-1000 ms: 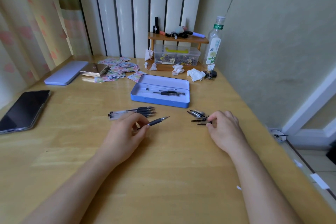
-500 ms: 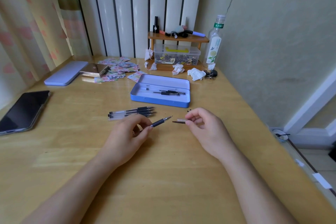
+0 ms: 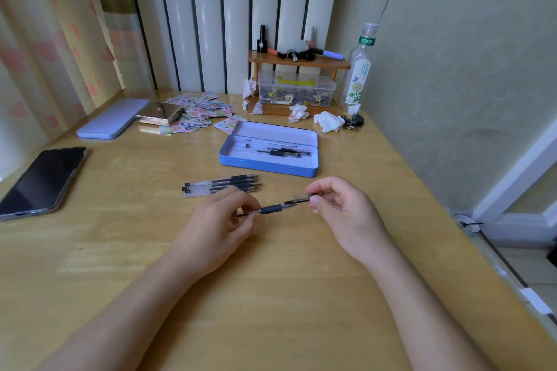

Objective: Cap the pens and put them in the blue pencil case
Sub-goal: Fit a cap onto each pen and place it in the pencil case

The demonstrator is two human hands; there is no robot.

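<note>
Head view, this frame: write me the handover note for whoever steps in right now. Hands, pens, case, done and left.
Left hand: holds one uncapped pen by its barrel, tip pointing right.
Right hand: pinches a cap right at that pen's tip; it does not look pushed home yet.
Blue pencil case: open on the table, a few pens already inside.
Waiting pens: a small bunch, uncapped, lying between the case and the left hand.
Done: some pens are in the case.
Left: seat this cap, put the pen in the case, then cap and store the bunch. Spare caps are not visible in this frame.
</note>
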